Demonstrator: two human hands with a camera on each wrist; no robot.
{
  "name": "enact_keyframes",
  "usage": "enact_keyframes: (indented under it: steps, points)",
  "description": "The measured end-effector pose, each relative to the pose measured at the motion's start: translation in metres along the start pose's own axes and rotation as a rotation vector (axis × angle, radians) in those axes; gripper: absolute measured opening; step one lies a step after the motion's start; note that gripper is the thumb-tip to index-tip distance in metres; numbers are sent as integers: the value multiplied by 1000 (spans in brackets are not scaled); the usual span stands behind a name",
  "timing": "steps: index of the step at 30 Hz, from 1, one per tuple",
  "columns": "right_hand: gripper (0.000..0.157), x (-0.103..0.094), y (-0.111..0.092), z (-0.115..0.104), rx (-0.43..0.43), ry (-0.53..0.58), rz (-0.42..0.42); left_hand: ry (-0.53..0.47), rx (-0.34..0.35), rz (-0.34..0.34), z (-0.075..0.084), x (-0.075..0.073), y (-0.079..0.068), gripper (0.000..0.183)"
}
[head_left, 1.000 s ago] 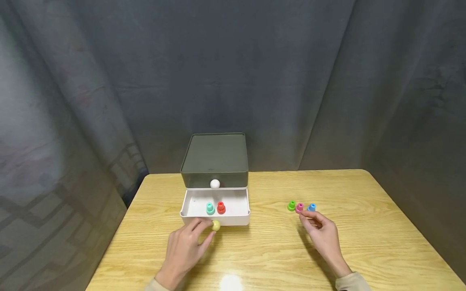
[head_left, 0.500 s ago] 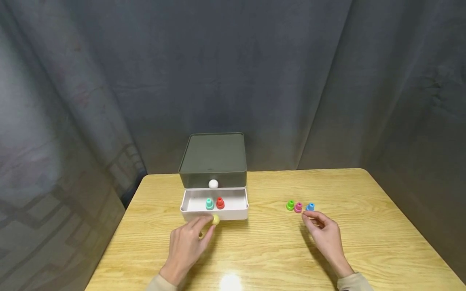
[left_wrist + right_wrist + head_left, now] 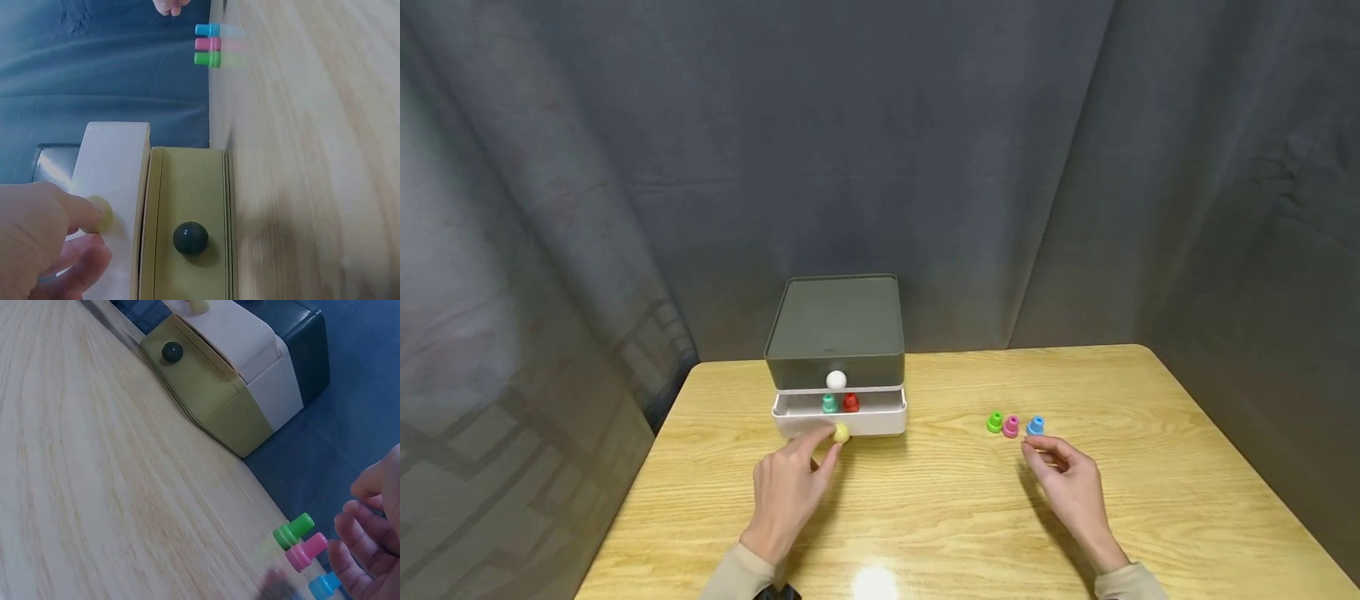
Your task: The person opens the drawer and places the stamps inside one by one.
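My left hand [image 3: 786, 492] pinches the yellow knob [image 3: 841, 433] on the white drawer [image 3: 880, 423], thumb and finger around it. That drawer sticks partway out of a small stacked cabinet. Inside stand a teal stepped peg [image 3: 829, 404] and a red peg [image 3: 851, 403], their lower parts partly hidden by the drawer front. Over the table at right, my right hand [image 3: 1070, 492] hovers with loosely bent fingers and nothing in them. Just beyond its fingertips are a green peg [image 3: 294, 531], a pink peg [image 3: 306, 552] and a blue peg [image 3: 324, 585].
Above the white drawer sits the dark grey top drawer with a white knob [image 3: 837, 380], pushed in. An olive bottom drawer [image 3: 190, 187] with a dark knob [image 3: 190, 238] shows in the left wrist view. Grey curtains [image 3: 865, 167] hang behind the wooden table [image 3: 940, 517].
The white drawer has slid further into the cabinet, my left hand moving away from me with its knob. The teal and red pegs travelled along inside. My right hand stays almost still.
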State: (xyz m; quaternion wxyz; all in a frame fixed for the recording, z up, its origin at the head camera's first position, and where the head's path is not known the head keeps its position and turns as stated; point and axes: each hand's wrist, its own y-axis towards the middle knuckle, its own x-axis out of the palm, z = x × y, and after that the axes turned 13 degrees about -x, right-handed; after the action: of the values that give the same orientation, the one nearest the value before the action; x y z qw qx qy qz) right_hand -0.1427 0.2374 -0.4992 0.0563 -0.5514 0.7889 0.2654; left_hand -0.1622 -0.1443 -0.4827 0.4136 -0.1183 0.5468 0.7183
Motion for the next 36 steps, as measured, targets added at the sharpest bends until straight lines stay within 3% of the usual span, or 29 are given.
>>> enact_keyframes:
  steps: [7, 19, 36]
  points:
    - [20, 1, -1, 1, -6, 1, -2, -20, -82, -25, -2, 8, 4, 25]
    - [15, 4, -4, 4, -26, -2, 6, -62, -99, -30, 0, 11, 7, 27]
    - [13, 6, -1, 9, -15, -21, 2, -94, -253, -56, 2, 26, 18, 24]
